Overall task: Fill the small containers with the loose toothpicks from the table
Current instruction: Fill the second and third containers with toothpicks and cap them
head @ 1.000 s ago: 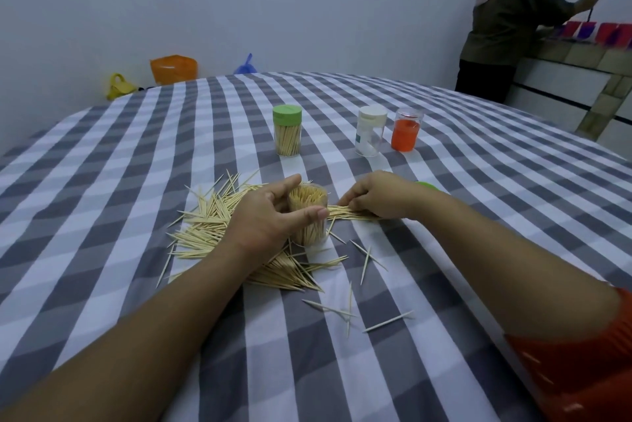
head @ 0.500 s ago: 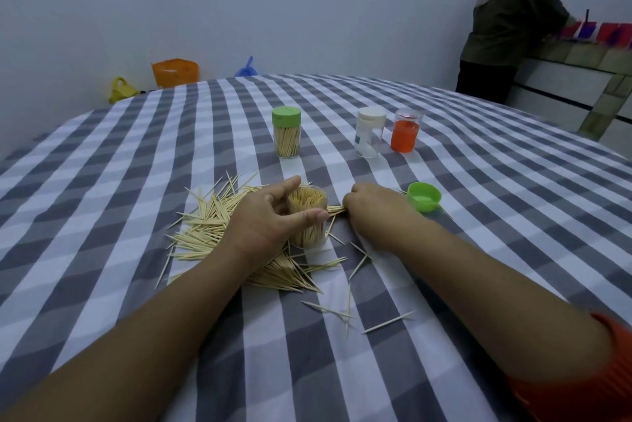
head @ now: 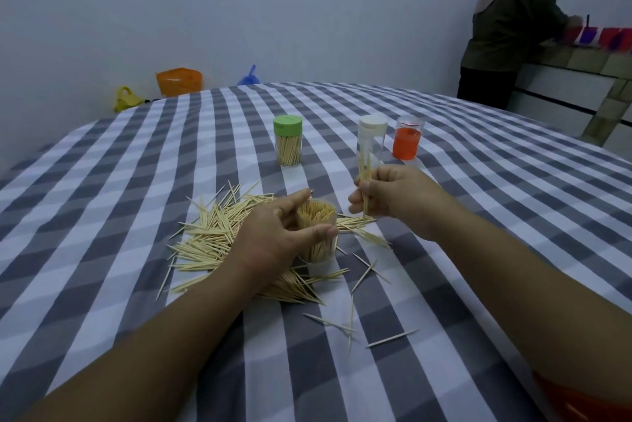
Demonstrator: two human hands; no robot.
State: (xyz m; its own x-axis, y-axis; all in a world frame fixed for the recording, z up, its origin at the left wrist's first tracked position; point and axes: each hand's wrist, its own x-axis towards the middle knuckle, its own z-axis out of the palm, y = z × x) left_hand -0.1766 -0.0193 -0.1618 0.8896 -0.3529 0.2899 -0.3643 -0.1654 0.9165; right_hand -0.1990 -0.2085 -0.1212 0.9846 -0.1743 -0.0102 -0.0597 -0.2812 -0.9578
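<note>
A clear open container [head: 316, 233], nearly full of toothpicks, stands upright on the checked tablecloth. My left hand [head: 273, 237] grips it between thumb and fingers. My right hand [head: 393, 197] is raised just right of it and pinches a small bundle of toothpicks [head: 365, 178] held upright. A pile of loose toothpicks [head: 219, 233] spreads left of and below the container. A few stray toothpicks [head: 352, 319] lie nearer to me.
Farther back stand a green-lidded container [head: 288, 141] full of toothpicks, a white-lidded clear container [head: 372, 139] and a container with an orange inside [head: 407, 143]. A person [head: 513, 21] stands at a counter at the far right. Bags lie beyond the table's far edge.
My right hand has lifted off the tablecloth with a bundle of toothpicks and now hides the green lid that lay beside it. My left hand stays on the container.
</note>
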